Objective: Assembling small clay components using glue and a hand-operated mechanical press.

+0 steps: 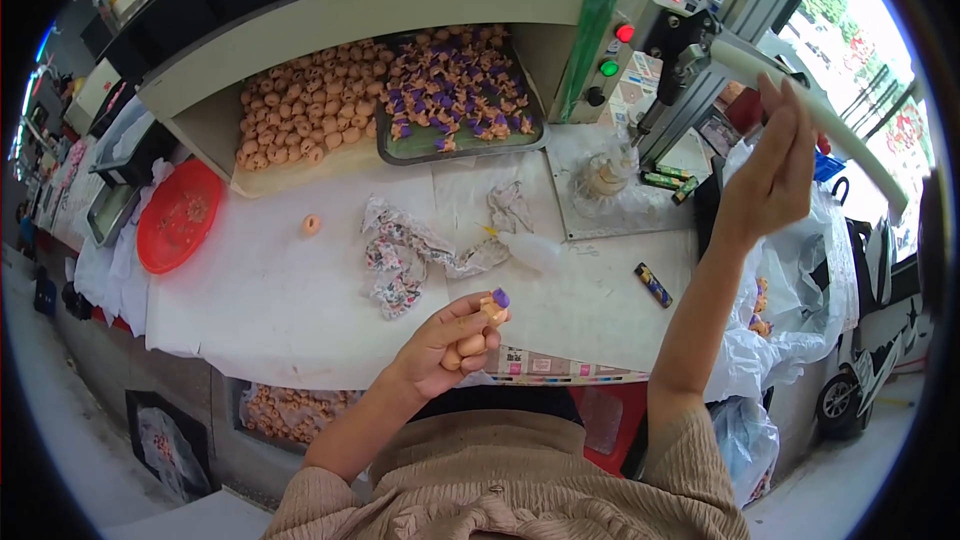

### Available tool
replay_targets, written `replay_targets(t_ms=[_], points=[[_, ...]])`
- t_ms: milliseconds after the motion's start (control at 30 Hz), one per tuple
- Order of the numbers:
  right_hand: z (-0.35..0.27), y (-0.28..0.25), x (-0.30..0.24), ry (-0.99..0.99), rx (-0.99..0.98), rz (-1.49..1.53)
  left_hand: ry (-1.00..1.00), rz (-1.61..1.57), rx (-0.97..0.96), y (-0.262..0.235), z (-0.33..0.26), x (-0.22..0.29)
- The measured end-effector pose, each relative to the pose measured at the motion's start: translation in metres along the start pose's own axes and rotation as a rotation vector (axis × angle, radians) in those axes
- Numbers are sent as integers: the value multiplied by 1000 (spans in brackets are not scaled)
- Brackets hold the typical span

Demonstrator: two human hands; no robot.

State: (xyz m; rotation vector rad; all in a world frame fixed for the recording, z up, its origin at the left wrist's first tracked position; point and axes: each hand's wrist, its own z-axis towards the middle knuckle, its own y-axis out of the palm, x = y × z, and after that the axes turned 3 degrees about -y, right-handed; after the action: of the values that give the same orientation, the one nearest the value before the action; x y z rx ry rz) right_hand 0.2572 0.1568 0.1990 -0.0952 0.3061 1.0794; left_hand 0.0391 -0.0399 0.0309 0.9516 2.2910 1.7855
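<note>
Left hand point(452, 338) sits low over the near edge of the white table point(260, 300), fingers curled shut around a small tan figure with a purple cap point(495, 306) — only its top pokes out above the thumb, the rest is buried in the fist, so its shape is hard to read. Right hand point(770, 165) is up high on the right, fingers wrapped loosely on the long white lever handle point(820, 115) of the press machine point(690, 60); the far end of that handle bends away toward the rim, and the grip on its back side is hidden. Under the machine's head sits a clear, crumpled plastic-covered fixture point(605, 178), too glazed over to make out. Further back, under the shelf, a heap of plain tan pieces point(305, 105) lies beside a dark tray of purple-capped pieces point(455, 90). One stray tan ring point(312, 224) rests alone on the table, near a crumpled patterned cloth point(400, 255) and a small squeeze bottle point(525, 248). A red round basket point(180, 215) hangs off the left edge. Below the table, a bin of more tan pieces point(295, 410) is half cut off — and the tray on top of the shelf is clipped by the frame.
</note>
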Motion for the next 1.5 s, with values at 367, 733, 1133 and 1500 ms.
replay_targets(t_ms=[367, 733, 1133, 1500], points=[[84, 26, 46, 15, -148, -108, -3, -118, -40, 20, 0, -6], [-128, -30, 82, 377, -745, -373, 92, -80, -27, 11, 1, 14], [-53, -103, -10, 295, -531, -519, 113, 77, -24, 29, 15, 31], [2, -300, 39, 803, -901, -1083, 85, 523, -10, 98, 56, 63]])
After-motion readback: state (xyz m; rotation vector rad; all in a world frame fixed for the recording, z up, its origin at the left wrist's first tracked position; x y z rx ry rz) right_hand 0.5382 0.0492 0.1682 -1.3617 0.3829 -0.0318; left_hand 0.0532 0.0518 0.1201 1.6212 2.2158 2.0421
